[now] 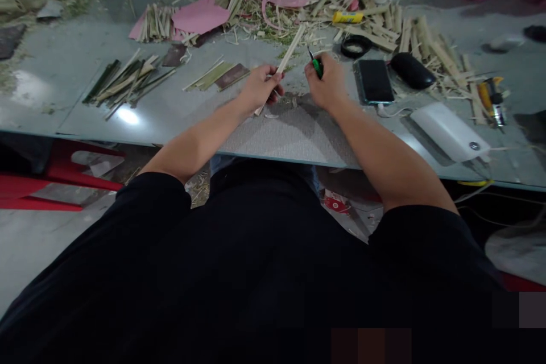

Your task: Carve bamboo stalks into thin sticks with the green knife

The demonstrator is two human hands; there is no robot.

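Between the fingers of my left hand point(263, 86) is a thin, pale bamboo strip point(292, 50), slanting up and to the right. My right hand point(327, 81) is wrapped round the green handle of a craft knife point(316, 62), its blade pointing up and left. Blade and strip are a small distance apart. Both hands are above a grey mat point(294, 131) at the table's near edge. To the left of my left hand lie a few flat strips and a brown sandpaper piece point(232, 77).
A loose pile of strips point(128, 79) lies at left. Shavings point(273, 17) and pink paper point(200, 15) cover the back. To the right are a black tape roll point(355, 46), a phone point(377, 81), a black mouse point(412, 70), a white power bank point(450, 132) and a yellow-handled tool point(492, 99).
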